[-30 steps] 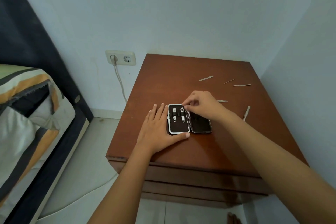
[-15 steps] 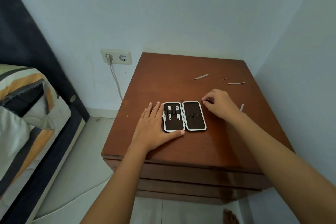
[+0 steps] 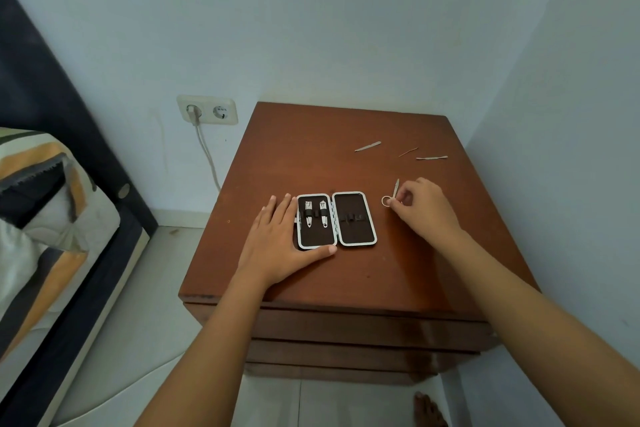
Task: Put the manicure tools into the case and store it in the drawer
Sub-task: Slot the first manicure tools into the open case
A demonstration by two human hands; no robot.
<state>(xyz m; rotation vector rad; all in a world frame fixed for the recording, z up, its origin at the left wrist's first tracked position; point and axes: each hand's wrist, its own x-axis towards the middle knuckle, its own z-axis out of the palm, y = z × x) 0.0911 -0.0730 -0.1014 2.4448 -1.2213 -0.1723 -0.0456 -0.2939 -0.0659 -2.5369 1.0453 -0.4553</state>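
The manicure case [image 3: 336,220] lies open and flat on the brown nightstand [image 3: 311,156], dark inside with a white rim. Two nail clippers [image 3: 315,213] sit strapped in its left half; the right half holds only empty loops. My left hand [image 3: 277,243] rests flat on the wood against the case's left edge, thumb under its front corner. My right hand [image 3: 424,206], to the right of the case, pinches small scissors [image 3: 392,193] by the ring handles, blades pointing away. Three thin metal tools lie loose farther back: a file [image 3: 367,146], a slim pick [image 3: 408,151] and a pusher [image 3: 431,158].
Closed drawer fronts [image 3: 346,329] run below the nightstand's front edge. Walls close in behind and on the right. A wall socket [image 3: 207,110] with a white cable is at the left, a bed [image 3: 41,218] beyond it. My bare foot [image 3: 427,409] shows on the floor.
My right hand left the case, reached right to the loose tools and picked up the small scissors. The left hand stayed beside the case.
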